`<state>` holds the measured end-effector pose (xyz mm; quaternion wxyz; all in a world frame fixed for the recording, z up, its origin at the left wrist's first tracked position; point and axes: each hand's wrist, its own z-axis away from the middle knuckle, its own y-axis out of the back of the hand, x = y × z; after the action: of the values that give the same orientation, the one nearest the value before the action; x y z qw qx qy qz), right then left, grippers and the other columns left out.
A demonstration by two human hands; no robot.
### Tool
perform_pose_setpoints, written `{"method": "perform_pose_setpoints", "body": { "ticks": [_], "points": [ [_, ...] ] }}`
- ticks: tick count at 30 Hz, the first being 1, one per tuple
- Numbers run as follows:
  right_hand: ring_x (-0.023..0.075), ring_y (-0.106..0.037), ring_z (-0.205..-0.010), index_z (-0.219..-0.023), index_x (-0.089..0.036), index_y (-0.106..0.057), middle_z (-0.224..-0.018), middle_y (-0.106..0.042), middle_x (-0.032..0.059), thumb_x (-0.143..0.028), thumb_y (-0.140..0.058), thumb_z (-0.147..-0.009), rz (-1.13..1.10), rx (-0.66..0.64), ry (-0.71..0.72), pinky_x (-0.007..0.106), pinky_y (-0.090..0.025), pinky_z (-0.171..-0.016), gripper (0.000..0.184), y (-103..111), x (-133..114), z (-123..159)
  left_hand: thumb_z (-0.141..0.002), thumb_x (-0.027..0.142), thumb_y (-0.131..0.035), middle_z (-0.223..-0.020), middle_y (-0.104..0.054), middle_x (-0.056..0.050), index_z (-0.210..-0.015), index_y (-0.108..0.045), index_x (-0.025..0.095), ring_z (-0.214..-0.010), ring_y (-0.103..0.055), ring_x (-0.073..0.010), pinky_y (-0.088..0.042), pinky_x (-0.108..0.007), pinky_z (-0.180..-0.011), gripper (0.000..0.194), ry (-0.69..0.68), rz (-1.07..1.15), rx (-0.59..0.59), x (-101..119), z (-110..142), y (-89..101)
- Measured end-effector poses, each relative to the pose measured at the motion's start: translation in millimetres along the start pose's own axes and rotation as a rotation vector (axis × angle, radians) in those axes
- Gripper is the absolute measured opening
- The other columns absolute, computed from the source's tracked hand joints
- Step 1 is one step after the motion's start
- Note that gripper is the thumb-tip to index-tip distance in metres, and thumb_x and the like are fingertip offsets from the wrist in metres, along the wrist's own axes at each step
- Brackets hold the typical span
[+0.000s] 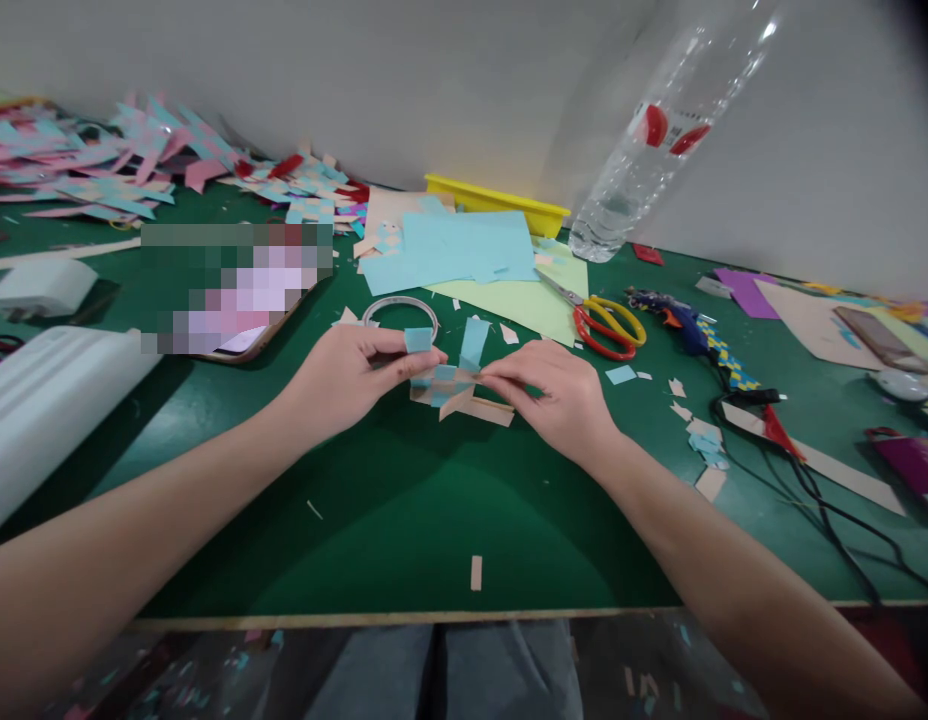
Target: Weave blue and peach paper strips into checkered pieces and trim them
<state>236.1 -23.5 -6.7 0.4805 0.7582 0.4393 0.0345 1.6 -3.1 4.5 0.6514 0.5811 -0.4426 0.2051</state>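
Note:
Between my hands, just above the green table, is a small woven piece of blue and beige paper strips [443, 384]. My left hand [366, 372] pinches its left side between thumb and fingers, where a blue strip end sticks up. On the other side my right hand [550, 388] pinches a strip at the piece's right edge, the fingertips pressed together. Another blue strip [474, 344] stands upright near the right fingertips. Behind the left fingers a roll of tape [401, 312] lies flat. Scissors [605, 322] with red and yellow handles rest beyond my right hand.
A leaning plastic bottle [629, 170] stands at the back before blue paper sheets [464, 245] and a yellow tray [501, 205]. Left are a phone [246, 300], a white box [66, 400] and heaped woven strips [119, 160]. Black cables [816, 490] and paper scraps [708, 445] lie right.

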Motion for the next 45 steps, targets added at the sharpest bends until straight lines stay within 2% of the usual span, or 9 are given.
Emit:
{"method": "perform_pose_setpoints", "body": {
  "ticks": [4,10,17,23,26,28,32,38,45],
  "points": [
    [0.0162,-0.062,-0.073,-0.085,-0.022,-0.07,-0.08,-0.072,0.0025,-0.027,-0.057,-0.089,-0.053,-0.019,-0.045,0.033,-0.049,-0.073,0.014,1,-2,-1,-0.081,0.048,-0.061,-0.073,-0.071,-0.004,-0.077,-0.074,0.02,-0.074,-0.064,-0.0214,-0.047,-0.026,-0.058,0.032,-0.021,-0.048,0.051,2,2,-1.0],
    [0.016,-0.062,-0.074,-0.084,-0.023,-0.07,-0.082,-0.072,0.0019,-0.027,-0.056,-0.089,-0.165,-0.061,-0.143,0.031,-0.051,-0.067,0.015,0,-7,-2,-0.079,0.044,-0.064,-0.092,-0.074,-0.004,-0.098,-0.072,0.02,-0.078,-0.066,-0.0201,-0.053,-0.027,-0.065,0.032,-0.022,0.115,-0.022,5,1,-2.8],
    [0.014,-0.059,-0.069,-0.083,-0.023,-0.07,-0.079,-0.07,0.002,-0.026,-0.056,-0.089,-0.214,-0.082,-0.154,0.029,-0.049,-0.063,0.016,0,-10,-2,-0.079,0.044,-0.063,-0.072,-0.072,-0.002,-0.089,-0.074,0.019,-0.064,-0.063,-0.0155,-0.049,-0.023,-0.058,0.028,0.03,0.116,-0.074,1,0,-5.1],
    [0.013,-0.058,-0.066,-0.08,-0.021,-0.069,-0.077,-0.069,0.0027,-0.026,-0.056,-0.088,-0.215,-0.093,-0.155,0.028,-0.048,-0.062,0.016,0,-11,-2,-0.081,0.046,-0.061,-0.073,-0.072,-0.003,-0.086,-0.073,0.019,-0.063,-0.063,-0.0146,-0.047,-0.022,-0.058,0.03,0.004,0.072,-0.103,1,-1,-4.6],
    [0.0131,-0.058,-0.066,-0.08,-0.021,-0.068,-0.078,-0.069,0.0029,-0.027,-0.056,-0.088,-0.212,-0.107,-0.164,0.027,-0.047,-0.06,0.016,-1,-11,-2,-0.082,0.048,-0.059,-0.066,-0.069,-0.002,-0.085,-0.073,0.019,-0.058,-0.06,-0.0136,-0.045,-0.022,-0.053,0.032,-0.003,0.034,-0.095,1,0,-4.7],
    [0.0134,-0.058,-0.067,-0.08,-0.02,-0.069,-0.08,-0.069,0.0033,-0.027,-0.056,-0.088,-0.216,-0.112,-0.159,0.027,-0.046,-0.06,0.017,-1,-11,-2,-0.081,0.049,-0.062,-0.068,-0.069,-0.001,-0.087,-0.073,0.02,-0.059,-0.061,-0.0136,-0.046,-0.022,-0.054,0.032,0.006,0.055,-0.101,-1,0,-5.4],
    [0.0138,-0.059,-0.069,-0.082,-0.02,-0.069,-0.08,-0.07,0.0036,-0.026,-0.056,-0.088,-0.228,-0.115,-0.125,0.027,-0.046,-0.061,0.015,-2,-11,-2,-0.07,0.045,-0.074,-0.085,-0.072,-0.001,-0.093,-0.071,0.022,-0.072,-0.065,-0.0158,-0.052,-0.023,-0.062,0.032,-0.001,0.195,-0.127,-3,0,-7.0],
    [0.0134,-0.058,-0.068,-0.081,-0.019,-0.067,-0.076,-0.068,0.0026,-0.023,-0.057,-0.087,-0.214,-0.094,-0.039,0.027,-0.046,-0.064,0.012,-5,-13,1,-0.072,0.043,-0.074,-0.07,-0.069,0.0,-0.081,-0.073,0.021,-0.058,-0.057,-0.0111,-0.043,-0.02,-0.05,0.023,-0.063,0.168,-0.145,0,1,-7.3],
    [0.0138,-0.056,-0.068,-0.082,-0.019,-0.064,-0.073,-0.065,0.0026,-0.023,-0.056,-0.089,-0.13,-0.07,0.047,0.028,-0.045,-0.066,0.012,-6,-17,2,-0.073,0.04,-0.073,-0.069,-0.069,0.002,-0.073,-0.073,0.025,-0.059,-0.056,-0.0115,-0.043,-0.022,-0.055,0.015,-0.132,0.164,-0.017,-1,4,-10.1]
  ]
}}
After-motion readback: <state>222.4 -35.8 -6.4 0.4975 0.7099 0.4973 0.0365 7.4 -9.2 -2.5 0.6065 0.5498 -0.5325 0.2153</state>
